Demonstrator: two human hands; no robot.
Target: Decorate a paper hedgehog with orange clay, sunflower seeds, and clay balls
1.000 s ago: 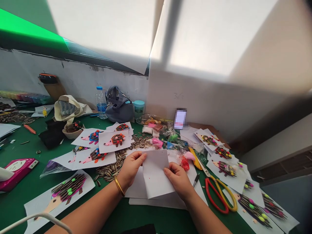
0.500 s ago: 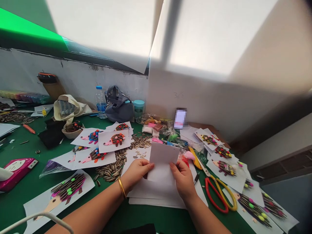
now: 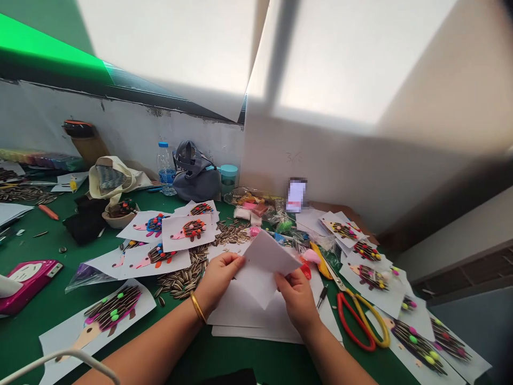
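Note:
A small piece of white paper [image 3: 266,267] is held up by its sides, tilted, with one corner pointing down. My left hand [image 3: 220,278] pinches its left edge; a gold bracelet circles that wrist. On the right edge, my right hand [image 3: 296,297] grips the paper between thumb and fingers. Below both hands lies a stack of larger white sheets [image 3: 248,334] on the green table. A black pen [image 3: 323,295] rests on the sheets beside my right hand. Striped sunflower seeds [image 3: 186,278] are heaped left of the paper.
Red and yellow scissors [image 3: 356,315] lie at the right. Hedgehog cards [image 3: 188,232] spread at left, with others [image 3: 371,275] at right. A pink device [image 3: 32,283] sits far left. Behind stand a bottle [image 3: 165,171], a grey bag [image 3: 196,179], a lidded cup [image 3: 228,179] and a phone [image 3: 296,193].
The small paper has turned from upright to slanted, its right top corner lower. My left hand has moved slightly left and up, my right hand slightly down.

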